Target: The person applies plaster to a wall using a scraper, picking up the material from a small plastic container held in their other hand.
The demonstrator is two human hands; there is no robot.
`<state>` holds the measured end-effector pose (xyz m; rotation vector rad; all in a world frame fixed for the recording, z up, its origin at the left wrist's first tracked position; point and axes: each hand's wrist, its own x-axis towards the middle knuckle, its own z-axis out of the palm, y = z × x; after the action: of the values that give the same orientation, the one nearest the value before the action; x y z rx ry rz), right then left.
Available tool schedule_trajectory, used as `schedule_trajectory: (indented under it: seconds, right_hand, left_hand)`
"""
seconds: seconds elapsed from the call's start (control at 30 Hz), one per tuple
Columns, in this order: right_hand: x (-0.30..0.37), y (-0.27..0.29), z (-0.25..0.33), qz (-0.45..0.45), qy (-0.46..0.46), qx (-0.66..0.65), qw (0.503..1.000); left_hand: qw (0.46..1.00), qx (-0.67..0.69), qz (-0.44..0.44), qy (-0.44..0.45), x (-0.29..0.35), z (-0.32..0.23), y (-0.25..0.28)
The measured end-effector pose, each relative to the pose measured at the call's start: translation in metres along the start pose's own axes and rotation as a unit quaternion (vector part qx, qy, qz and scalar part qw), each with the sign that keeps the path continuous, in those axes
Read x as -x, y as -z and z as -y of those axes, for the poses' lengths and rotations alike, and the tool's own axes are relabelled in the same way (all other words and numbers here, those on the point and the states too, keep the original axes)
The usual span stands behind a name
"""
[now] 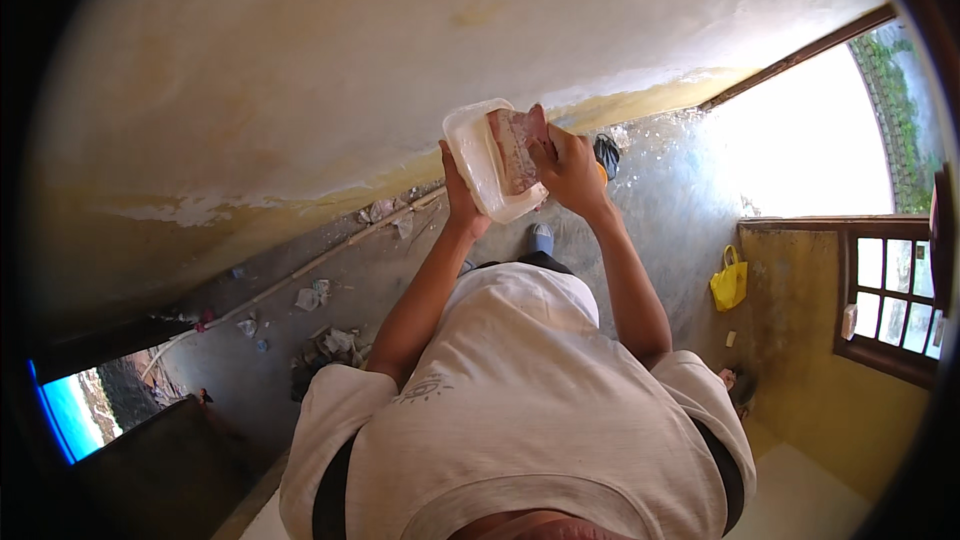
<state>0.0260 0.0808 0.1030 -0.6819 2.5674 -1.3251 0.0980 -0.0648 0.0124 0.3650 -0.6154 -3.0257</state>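
My left hand point(464, 202) grips a translucent white plastic tub point(468, 152) by its side, fingers wrapped beneath its edge. The tub is tilted, and whitish residue coats its inside. In my right hand point(577, 176) is a broad flat scraper point(517, 152), pinched between thumb and fingers. Its face is smeared with pale paste over a reddish-brown surface. The scraper lies over the tub's right side; whether it touches the rim I cannot tell. Both hands are raised in front of the plastered wall point(290, 70), which has patchy yellow and whitish areas.
A long pole point(320, 260) lies on the floor along the wall's foot, with crumpled scraps point(335, 342) near it. A black bag point(607, 152) sits beyond my right hand. At right are a yellow bag point(729, 280), a barred window point(895, 290) and a bright doorway point(810, 130).
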Motion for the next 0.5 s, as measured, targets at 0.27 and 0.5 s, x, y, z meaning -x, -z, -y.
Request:
schedule_trajectory:
  seconds: [0.27, 0.5]
  right_hand:
    - [0.003, 0.037, -0.06, 0.034, -0.031, -0.06, 0.997]
    - [0.022, 0.077, -0.085, -0.083, -0.108, -0.592, 0.794]
  left_hand:
    - [0.991, 0.064, 0.107, 0.038, -0.034, 0.029, -0.023]
    - [0.958, -0.206, 0.178, -0.093, -0.073, 0.075, -0.029]
